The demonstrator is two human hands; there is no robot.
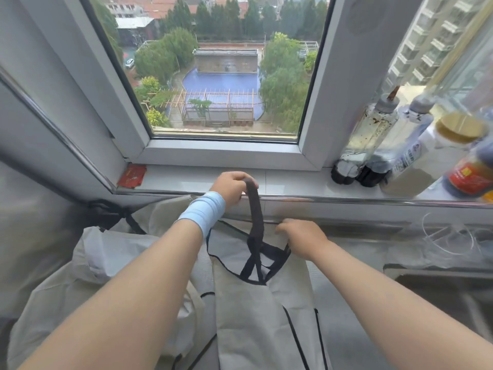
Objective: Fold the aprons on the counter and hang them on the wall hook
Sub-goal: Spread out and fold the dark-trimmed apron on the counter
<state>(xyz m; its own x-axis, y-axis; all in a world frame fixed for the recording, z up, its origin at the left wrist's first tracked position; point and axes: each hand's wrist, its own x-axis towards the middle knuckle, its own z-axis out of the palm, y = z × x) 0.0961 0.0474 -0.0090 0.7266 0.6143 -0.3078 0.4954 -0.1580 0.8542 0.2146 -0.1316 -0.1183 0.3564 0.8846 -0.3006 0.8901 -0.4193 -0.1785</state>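
i see the apron (248, 329) as matt off-white cloth, faintly creased; its strap (256, 209) is dark, coarser webbing. the sill (288, 180) looks glossy and smooth, its front edge a polished metal rail (346, 200), the bottles (370, 129) at its right end clear plastic.

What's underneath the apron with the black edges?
More pale apron cloth pokes out from under the black-edged apron on its left. The counter below is covered, so anything else there cannot be seen.
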